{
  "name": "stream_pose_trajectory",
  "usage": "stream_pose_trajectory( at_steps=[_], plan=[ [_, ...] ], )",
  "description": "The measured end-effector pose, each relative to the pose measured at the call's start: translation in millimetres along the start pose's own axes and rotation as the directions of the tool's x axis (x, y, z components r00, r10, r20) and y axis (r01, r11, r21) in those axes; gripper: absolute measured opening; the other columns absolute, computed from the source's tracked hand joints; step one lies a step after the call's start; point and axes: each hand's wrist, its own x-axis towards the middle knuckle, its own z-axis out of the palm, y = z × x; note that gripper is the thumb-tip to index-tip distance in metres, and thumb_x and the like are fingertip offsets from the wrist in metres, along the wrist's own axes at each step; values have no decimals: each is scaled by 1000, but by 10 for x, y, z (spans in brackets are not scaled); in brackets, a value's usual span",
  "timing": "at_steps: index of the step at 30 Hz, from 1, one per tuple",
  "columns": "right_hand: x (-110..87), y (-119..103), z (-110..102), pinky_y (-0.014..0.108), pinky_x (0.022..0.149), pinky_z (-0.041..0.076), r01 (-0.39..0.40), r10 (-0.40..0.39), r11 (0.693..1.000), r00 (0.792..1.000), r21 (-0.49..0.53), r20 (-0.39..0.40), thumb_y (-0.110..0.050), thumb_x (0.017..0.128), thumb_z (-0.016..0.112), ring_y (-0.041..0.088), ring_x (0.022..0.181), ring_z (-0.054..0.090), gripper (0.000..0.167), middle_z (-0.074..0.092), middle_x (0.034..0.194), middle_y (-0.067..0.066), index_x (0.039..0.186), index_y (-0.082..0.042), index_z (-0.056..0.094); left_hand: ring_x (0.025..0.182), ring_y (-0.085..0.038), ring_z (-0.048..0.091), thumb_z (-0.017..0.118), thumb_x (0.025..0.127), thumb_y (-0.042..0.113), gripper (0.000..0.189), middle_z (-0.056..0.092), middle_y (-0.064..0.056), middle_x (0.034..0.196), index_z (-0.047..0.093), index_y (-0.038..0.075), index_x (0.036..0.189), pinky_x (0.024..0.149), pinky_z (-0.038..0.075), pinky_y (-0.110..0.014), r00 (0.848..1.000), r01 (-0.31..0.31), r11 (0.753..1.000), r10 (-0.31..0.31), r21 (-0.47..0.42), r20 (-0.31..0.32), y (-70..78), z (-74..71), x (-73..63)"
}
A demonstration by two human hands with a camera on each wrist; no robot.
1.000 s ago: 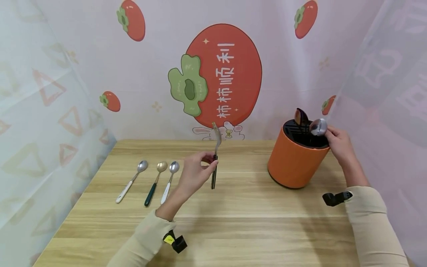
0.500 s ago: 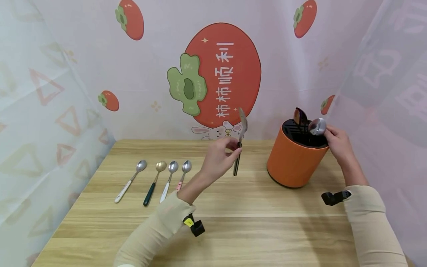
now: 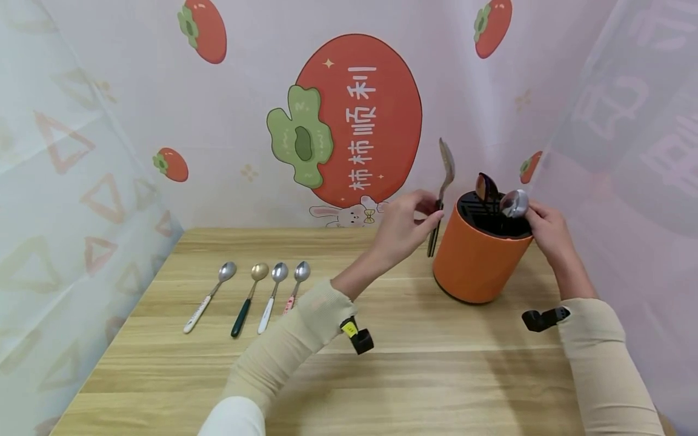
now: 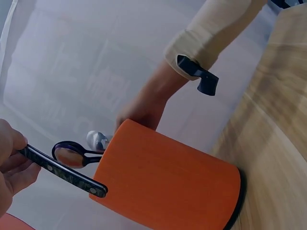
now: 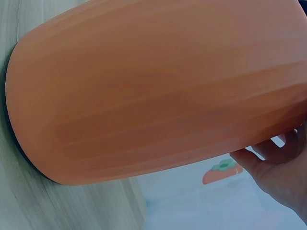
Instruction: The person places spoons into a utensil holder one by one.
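My left hand (image 3: 406, 224) pinches a piece of cutlery with a black handle (image 4: 67, 172) and a curved metal head (image 3: 447, 163). The head is edge-on, so I cannot tell whether it is a fork or a spoon. It is upright, just left of an orange utensil holder (image 3: 480, 266) with a black slotted top. At the holder's right rim, my right hand (image 3: 551, 233) grips the edge; in the right wrist view its bent fingers (image 5: 249, 160) touch the orange wall. A dark spoon-shaped utensil (image 3: 487, 186) and a silver one (image 3: 514, 203) stand in the holder.
Left on the wooden table (image 3: 382, 375) lie a white-handled spoon (image 3: 209, 297), a green-handled one (image 3: 248, 300), another white-handled one (image 3: 272, 297) and a pink-handled one (image 3: 297, 284), partly behind my left sleeve. A printed cloth (image 3: 245, 121) hangs behind.
My left hand has carried the black-handled cutlery rightward and up, from mid-table to beside the orange holder. The pink-handled spoon has come into view. My right hand keeps its place at the rim.
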Motion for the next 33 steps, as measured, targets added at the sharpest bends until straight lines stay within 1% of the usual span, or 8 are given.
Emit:
stream_pose_trajectory(
  at_steps=[3,7,9,12,15,19,24,33],
  plan=[
    [10,-1,-9,17,103,37,-22,23,1000,1000,-20,14,-43,105,41,-11,117,45,41,52,118,-37,139,-28,59,93,-17,69,68,94,12,23,70,-11,101,64,0,114,75,55,-11,1000,-19,1000,19,-15,2,54,72,158],
    [30,25,4,4,89,35,25,-24,999,999,46,-22,-33,105,46,-15,103,47,26,55,99,-44,116,-38,69,94,-15,69,67,95,13,22,70,-10,102,64,1,113,78,53,-10,1000,-28,1000,28,-13,4,108,172,358],
    [33,42,14,1,83,34,54,-52,995,998,79,-36,-28,104,47,-16,97,47,27,56,91,-45,105,-43,69,95,-14,69,67,95,13,22,70,-10,103,63,1,114,79,53,-9,999,-34,999,34,-20,9,131,222,441],
    [18,50,17,0,82,33,60,-57,994,998,89,-36,-27,104,47,-16,96,46,29,55,89,-46,101,-47,67,95,-15,69,67,95,11,22,71,-11,103,62,0,114,81,53,-10,999,-47,998,48,-34,12,157,298,549],
    [9,39,21,0,83,33,42,-39,995,999,90,-33,-31,104,47,-16,99,46,24,55,91,-45,104,-44,68,95,-16,68,67,95,10,23,70,-11,102,62,0,114,81,52,-9,999,-54,998,54,-46,-2,164,366,624],
    [14,22,32,1,83,34,32,-30,995,999,94,-31,-34,104,49,-15,100,47,22,57,93,-44,108,-37,70,94,-16,67,67,95,11,21,70,-11,101,62,0,112,79,52,-7,998,-55,997,54,-48,-31,142,434,676],
    [22,16,33,1,83,34,44,-41,996,999,84,-29,-33,104,48,-15,100,47,23,57,94,-43,109,-35,71,92,-15,68,68,94,9,20,71,-11,100,63,0,111,79,52,-7,997,-56,998,54,-37,-47,59,527,700],
    [40,11,29,1,83,35,49,-46,994,998,101,-35,-27,104,47,-15,97,48,25,58,92,-42,106,-36,70,89,-13,69,69,93,10,25,73,-10,102,64,0,116,75,50,-7,999,-43,996,40,74,36,-116,705,639]
  ],
)
